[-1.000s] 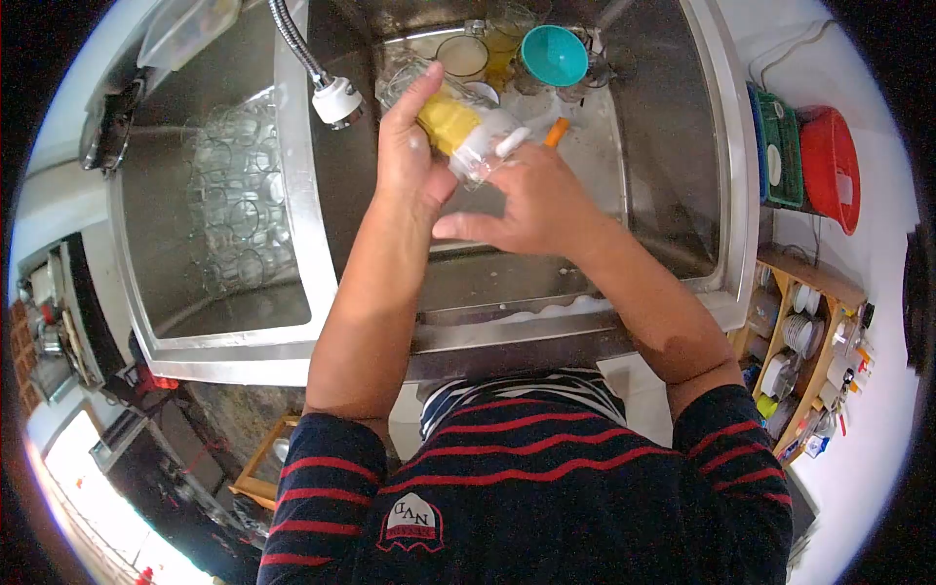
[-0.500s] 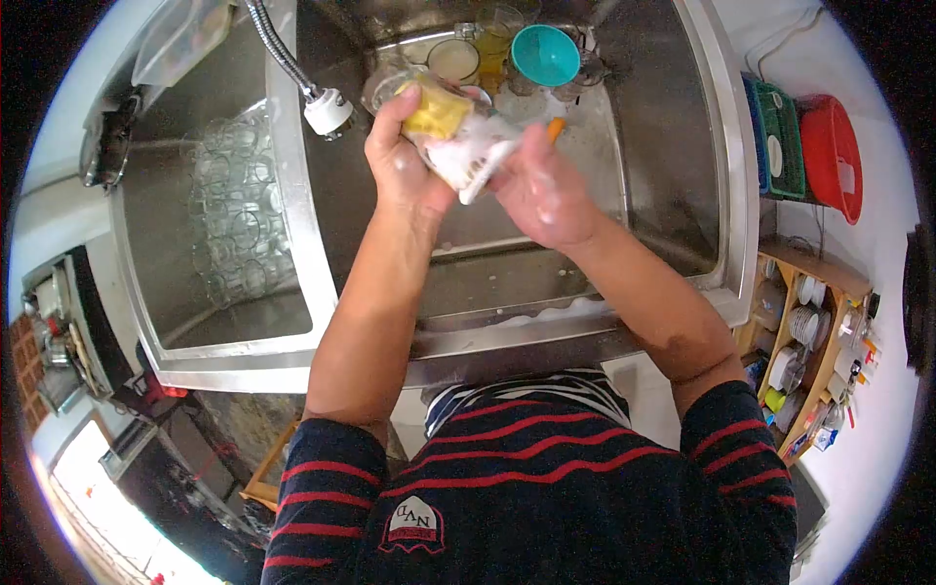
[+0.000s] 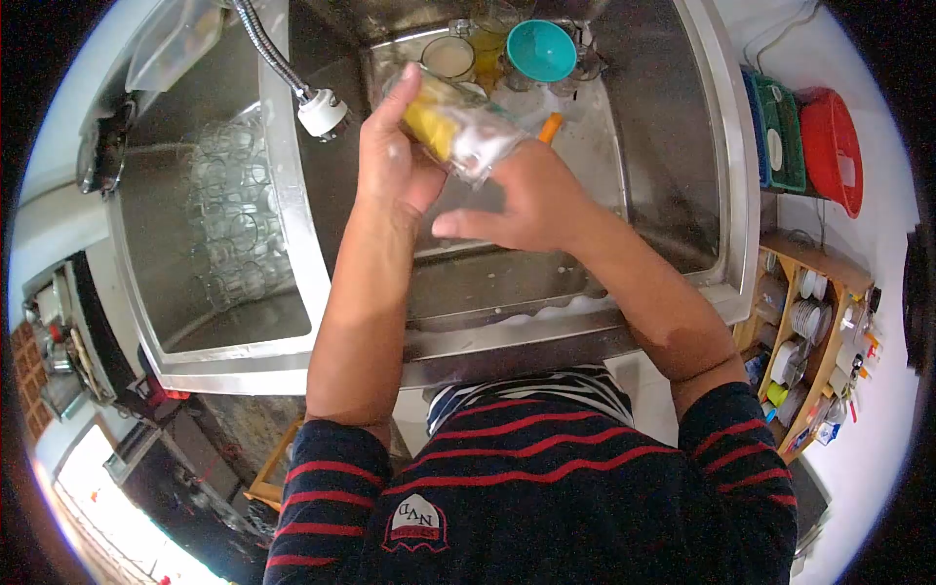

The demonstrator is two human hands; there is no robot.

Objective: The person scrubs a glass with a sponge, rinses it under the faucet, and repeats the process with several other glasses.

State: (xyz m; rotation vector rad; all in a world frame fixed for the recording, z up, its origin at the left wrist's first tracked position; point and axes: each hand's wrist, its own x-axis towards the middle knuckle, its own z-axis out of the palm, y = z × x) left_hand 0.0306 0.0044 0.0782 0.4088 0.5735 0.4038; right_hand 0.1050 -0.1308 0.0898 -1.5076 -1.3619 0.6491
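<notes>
A clear drinking glass [image 3: 470, 109] lies tilted in my left hand [image 3: 392, 156], whose fingers wrap round it with the thumb along its upper side. Inside the glass show a yellow sponge [image 3: 431, 125] and white foam [image 3: 480, 142]. My right hand [image 3: 536, 195] is at the foamy end of the glass. Its thumb stretches away from the other fingers, which are mostly hidden at the glass's end. Beyond both hands, a turquoise bowl [image 3: 541, 51] and a glass mug [image 3: 448, 58] of cloudy liquid stand in the sink.
Several clear glasses [image 3: 234, 210] fill the left basin. A white spray head [image 3: 324, 114] hangs on a flexible hose by the divider. Something orange [image 3: 551, 128] is in the right basin [image 3: 668, 195]. A red basin [image 3: 831, 151] and a green basket [image 3: 788, 136] are at the right.
The glass has turned and its clear wall shows more plainly. My right hand has turned over at its end, thumb now pointing left. The white foam has shifted towards the glass's end.
</notes>
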